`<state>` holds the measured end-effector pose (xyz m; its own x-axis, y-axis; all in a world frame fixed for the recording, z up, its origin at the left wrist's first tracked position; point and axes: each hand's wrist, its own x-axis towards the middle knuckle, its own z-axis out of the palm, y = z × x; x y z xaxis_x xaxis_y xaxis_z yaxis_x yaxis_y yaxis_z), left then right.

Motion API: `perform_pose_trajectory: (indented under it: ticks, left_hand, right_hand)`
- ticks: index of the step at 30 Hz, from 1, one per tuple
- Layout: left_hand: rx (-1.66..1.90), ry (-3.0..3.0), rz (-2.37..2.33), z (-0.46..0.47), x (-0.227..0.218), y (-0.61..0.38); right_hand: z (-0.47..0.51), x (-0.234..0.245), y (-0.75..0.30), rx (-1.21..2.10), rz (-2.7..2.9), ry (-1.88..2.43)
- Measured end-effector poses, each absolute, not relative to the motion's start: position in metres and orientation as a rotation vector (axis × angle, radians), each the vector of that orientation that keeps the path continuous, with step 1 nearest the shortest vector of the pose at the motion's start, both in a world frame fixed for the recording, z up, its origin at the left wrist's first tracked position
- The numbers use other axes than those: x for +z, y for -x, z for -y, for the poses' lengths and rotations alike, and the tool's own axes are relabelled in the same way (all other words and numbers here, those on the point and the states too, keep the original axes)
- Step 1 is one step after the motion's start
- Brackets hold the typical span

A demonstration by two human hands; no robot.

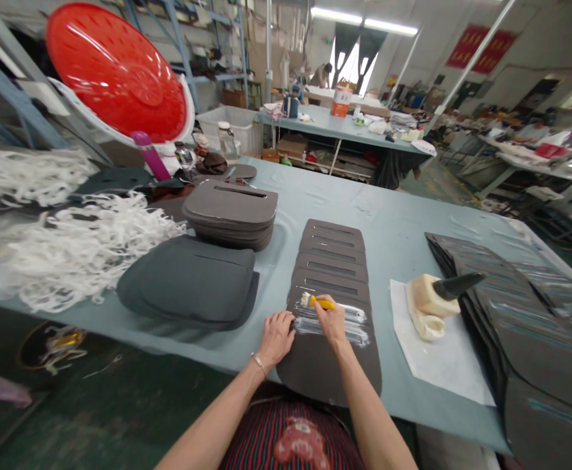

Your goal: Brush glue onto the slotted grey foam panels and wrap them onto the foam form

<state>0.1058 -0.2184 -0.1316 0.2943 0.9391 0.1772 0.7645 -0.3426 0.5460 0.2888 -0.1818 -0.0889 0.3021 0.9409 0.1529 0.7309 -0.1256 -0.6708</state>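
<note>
Spreader, yellow-handled (321,303), clenched in right hand (333,323), tip pointing left. Left hand (276,338) open, flat on dark grey slotted foam panel (327,369), just left of white adhesive smear (329,324). Panel directly under both hands, long axis running straight ahead; right hand nearer smear. Black-nozzled glue bottle (430,300) on paper sheet (442,365), right of right hand.

**Head camera, looking forward and down**

My feed comes from the person's head, tilted down, with the left hand (276,338) and right hand (332,320) close below, the table (403,215) stretching ahead, and a far table (334,124) well beyond.
</note>
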Motion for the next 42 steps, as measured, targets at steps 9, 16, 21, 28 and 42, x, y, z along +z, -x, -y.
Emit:
perform_pose_trajectory:
  ticks: [9, 16, 21, 28, 42]
  left_hand:
    - [0.700, -2.206, -1.555, 0.221, -0.135, -0.107]
    - [0.723, -2.227, -1.542, 0.222, -0.137, -0.105]
    - [0.706, -2.146, -1.615, 0.203, -0.135, -0.106]
    - [0.608, -2.281, -1.630, 0.151, -0.127, -0.121]
    - [0.559, -2.282, -1.751, 0.130, -0.127, -0.132]
  right_hand:
    - [0.192, -0.086, -0.252, 0.367, 1.567, 1.863]
    - [0.234, -0.085, -0.374, 0.185, 1.180, 2.203]
    - [0.225, -0.071, -0.401, 0.297, 1.073, 2.031]
    - [0.142, -0.083, -0.278, 0.637, 1.168, 1.648]
    - [0.150, -0.077, -0.393, 0.198, 1.088, 2.031]
